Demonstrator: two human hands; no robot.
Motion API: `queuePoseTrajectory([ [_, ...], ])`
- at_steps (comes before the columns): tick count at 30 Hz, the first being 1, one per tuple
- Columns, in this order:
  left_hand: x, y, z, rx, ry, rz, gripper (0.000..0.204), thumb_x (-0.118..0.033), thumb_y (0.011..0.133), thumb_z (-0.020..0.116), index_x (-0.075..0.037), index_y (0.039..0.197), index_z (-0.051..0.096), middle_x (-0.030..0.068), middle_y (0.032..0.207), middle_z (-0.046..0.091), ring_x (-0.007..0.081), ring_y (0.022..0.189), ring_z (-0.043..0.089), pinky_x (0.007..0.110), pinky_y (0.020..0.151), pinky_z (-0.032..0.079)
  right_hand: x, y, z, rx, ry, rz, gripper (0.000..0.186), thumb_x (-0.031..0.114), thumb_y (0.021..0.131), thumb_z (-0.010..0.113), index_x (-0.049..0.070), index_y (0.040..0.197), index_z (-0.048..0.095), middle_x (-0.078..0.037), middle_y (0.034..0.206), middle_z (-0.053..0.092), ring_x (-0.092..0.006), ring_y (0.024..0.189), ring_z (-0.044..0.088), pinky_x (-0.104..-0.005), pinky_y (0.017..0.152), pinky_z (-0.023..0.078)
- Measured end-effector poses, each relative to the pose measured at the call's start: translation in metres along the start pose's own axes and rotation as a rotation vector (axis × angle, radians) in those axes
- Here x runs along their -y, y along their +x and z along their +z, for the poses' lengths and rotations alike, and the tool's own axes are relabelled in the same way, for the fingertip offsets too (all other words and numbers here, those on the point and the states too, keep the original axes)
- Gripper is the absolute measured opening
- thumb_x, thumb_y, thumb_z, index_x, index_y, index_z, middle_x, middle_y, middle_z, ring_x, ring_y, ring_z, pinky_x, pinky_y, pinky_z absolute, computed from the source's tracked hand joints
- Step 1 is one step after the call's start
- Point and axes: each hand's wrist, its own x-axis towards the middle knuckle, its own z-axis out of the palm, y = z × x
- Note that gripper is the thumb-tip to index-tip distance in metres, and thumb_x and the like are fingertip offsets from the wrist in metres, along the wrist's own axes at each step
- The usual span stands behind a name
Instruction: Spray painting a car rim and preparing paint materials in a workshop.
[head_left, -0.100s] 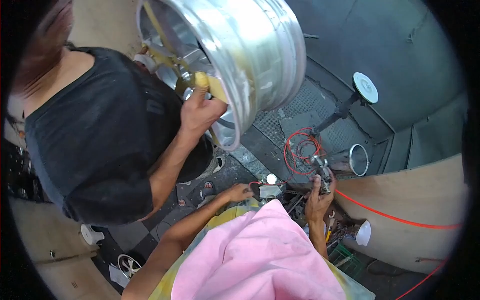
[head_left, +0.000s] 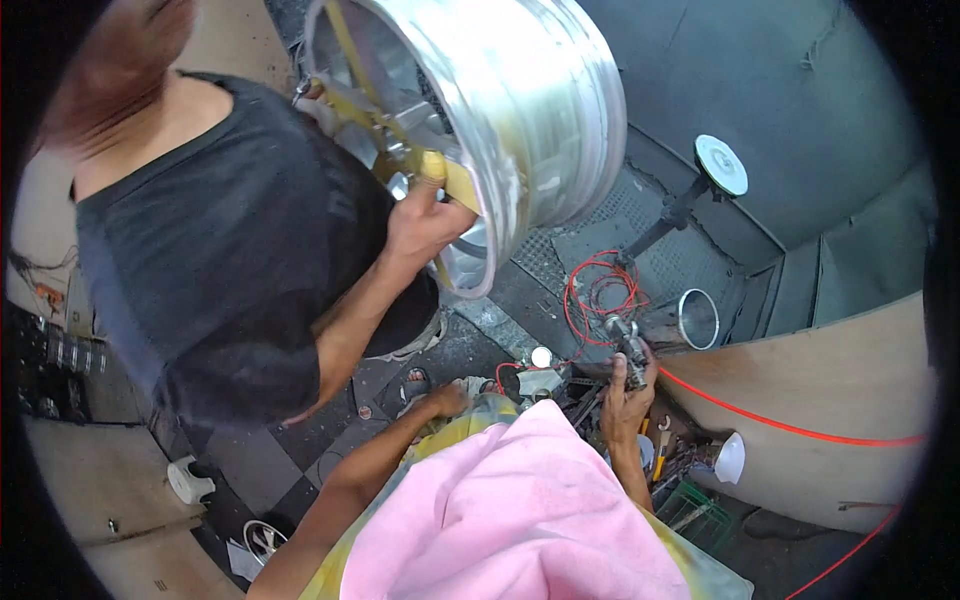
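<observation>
Just beyond the pink cloth, at its right, a metal tool is being gripped by the right hand, its lower part being covered by the fingers. Beside it a cup is being tilted; any join to the tool is being obscured. Whether the hose behind is being connected cannot be told. Near the coloured trousers the left hand is being kept curled; its fingertips are being hidden, so its grip cannot be told. Farther off, a wheel, being cut off by the upper edge, is being held by a co-worker, whose far hand is being partly hidden.
</observation>
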Motion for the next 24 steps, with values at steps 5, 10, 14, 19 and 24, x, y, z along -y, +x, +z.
queuePoseTrajectory([
  [5,0.049,-0.058,0.022,-0.106,-0.13,-0.129,0.04,-0.041,0.09,0.065,-0.006,0.104,0.079,0.0161,0.099,0.077,0.0316,0.096,0.073,0.042,0.089,0.055,-0.022,-0.034,-0.014,-0.059,-0.175,-0.062,0.042,0.021,0.103,0.063,-0.002,0.137,0.053,-0.015,0.108,0.068,-0.0199,0.088,0.066,-0.0343,0.081,0.053],
  [10,0.017,-0.017,-0.019,-0.087,-0.374,-0.271,0.033,-0.033,0.096,0.065,-0.005,0.109,0.078,0.0088,0.093,0.078,0.0196,0.087,0.072,0.036,0.082,0.056,-0.009,-0.011,-0.017,-0.098,-0.116,-0.127,0.043,0.021,0.102,0.066,-0.001,0.137,0.053,-0.013,0.1,0.068,-0.0164,0.087,0.066,-0.0312,0.075,0.054],
  [14,0.008,-0.002,-0.044,-0.046,-0.38,-0.322,0.035,-0.032,0.097,0.066,-0.003,0.113,0.076,0.0089,0.094,0.077,0.0196,0.084,0.072,0.036,0.078,0.057,0.035,0.011,-0.003,-0.172,0.115,-0.19,0.045,0.021,0.106,0.059,0.003,0.144,0.044,-0.008,0.098,0.069,-0.0074,0.078,0.063,-0.0202,0.053,0.047],
  [19,0.003,0.022,-0.056,-0.042,-0.518,-0.271,0.031,-0.026,0.101,0.062,-0.003,0.119,0.071,0.0089,0.095,0.076,0.0171,0.079,0.07,0.031,0.064,0.054,0.081,0.041,-0.008,-0.311,0.164,-0.285,0.044,0.02,0.105,0.059,0.004,0.143,0.043,-0.009,0.099,0.07,-0.0065,0.069,0.059,-0.0192,0.052,0.045],
  [24,0.013,0.029,-0.053,-0.089,-0.316,-0.143,0.029,-0.025,0.1,0.064,-0.002,0.113,0.076,0.0101,0.09,0.076,0.0179,0.08,0.072,0.034,0.071,0.057,0.049,0.059,-0.016,-0.35,-0.103,-0.328,0.047,0.025,0.104,0.062,0.003,0.142,0.046,-0.007,0.097,0.069,-0.0037,0.063,0.052,-0.019,0.05,0.041],
])
